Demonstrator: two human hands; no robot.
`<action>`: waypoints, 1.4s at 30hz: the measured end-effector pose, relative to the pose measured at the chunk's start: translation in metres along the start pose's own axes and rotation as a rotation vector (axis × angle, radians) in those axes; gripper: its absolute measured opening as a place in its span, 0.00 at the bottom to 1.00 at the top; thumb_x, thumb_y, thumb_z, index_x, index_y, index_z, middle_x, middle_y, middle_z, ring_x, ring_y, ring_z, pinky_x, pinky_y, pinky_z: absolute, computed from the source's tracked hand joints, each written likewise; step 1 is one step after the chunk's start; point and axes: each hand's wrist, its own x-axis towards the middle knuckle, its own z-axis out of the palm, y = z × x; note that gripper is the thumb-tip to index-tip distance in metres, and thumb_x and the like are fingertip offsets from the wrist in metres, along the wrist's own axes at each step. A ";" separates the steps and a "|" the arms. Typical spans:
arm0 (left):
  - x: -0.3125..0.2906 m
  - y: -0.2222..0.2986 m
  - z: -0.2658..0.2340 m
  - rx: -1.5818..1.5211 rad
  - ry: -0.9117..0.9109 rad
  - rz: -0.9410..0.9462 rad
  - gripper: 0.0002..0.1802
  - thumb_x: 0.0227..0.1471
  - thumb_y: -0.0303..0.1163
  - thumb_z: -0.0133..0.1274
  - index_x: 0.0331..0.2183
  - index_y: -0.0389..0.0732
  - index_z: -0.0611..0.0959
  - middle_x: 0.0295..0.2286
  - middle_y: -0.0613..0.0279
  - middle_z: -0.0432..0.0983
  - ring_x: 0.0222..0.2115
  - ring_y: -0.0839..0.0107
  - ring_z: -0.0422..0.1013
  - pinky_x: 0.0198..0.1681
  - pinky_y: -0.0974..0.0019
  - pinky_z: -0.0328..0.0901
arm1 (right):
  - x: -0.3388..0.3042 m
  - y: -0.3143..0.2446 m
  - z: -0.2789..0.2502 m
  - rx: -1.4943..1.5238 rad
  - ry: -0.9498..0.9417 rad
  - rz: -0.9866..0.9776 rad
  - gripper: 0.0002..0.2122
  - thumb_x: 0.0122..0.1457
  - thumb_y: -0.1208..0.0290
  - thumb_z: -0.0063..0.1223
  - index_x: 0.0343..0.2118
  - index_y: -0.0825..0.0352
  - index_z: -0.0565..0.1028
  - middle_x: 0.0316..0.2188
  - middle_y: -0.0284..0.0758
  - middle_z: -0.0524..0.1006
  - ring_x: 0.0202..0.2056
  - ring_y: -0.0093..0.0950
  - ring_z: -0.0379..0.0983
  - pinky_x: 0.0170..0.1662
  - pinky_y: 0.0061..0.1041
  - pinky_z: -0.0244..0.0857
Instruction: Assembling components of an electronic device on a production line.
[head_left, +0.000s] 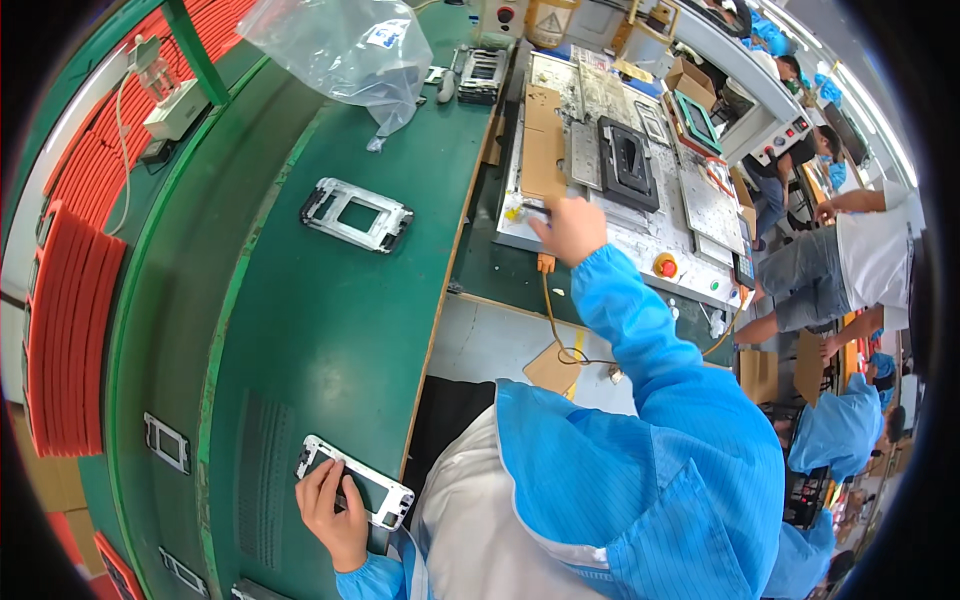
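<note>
Low on the green bench, a white rectangular frame (386, 513) with dark corner parts and a large opening lies slanted. My left hand (338, 515) grips its left side, fingers curled over the opening. My right hand (575, 232) is stretched out to the near-left edge of the white machine table (512, 228). Between its closed fingers a thin dark tool (537, 208) sticks out to the left; its exact kind cannot be made out. Farther up the bench rests a stack of white and black frames (388, 222), apart from both hands.
A clear plastic bag (345, 50) and more stacked frames (483, 75) occupy the bench's far end. The machine table carries a black fixture (628, 163), brown cardboard (543, 150) and a red button (665, 265). Orange trays (75, 340) stand left. Co-workers (850, 255) are at right.
</note>
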 end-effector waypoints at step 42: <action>0.023 -0.088 -0.036 0.212 -0.083 -0.188 0.34 0.46 0.53 0.59 0.55 0.52 0.80 0.59 0.52 0.65 0.61 0.51 0.59 0.64 0.41 0.49 | -0.079 -0.377 0.038 1.099 -0.727 -0.853 0.03 0.55 0.78 0.63 0.30 0.72 0.83 0.25 0.37 0.83 0.26 0.22 0.79 0.29 0.20 0.72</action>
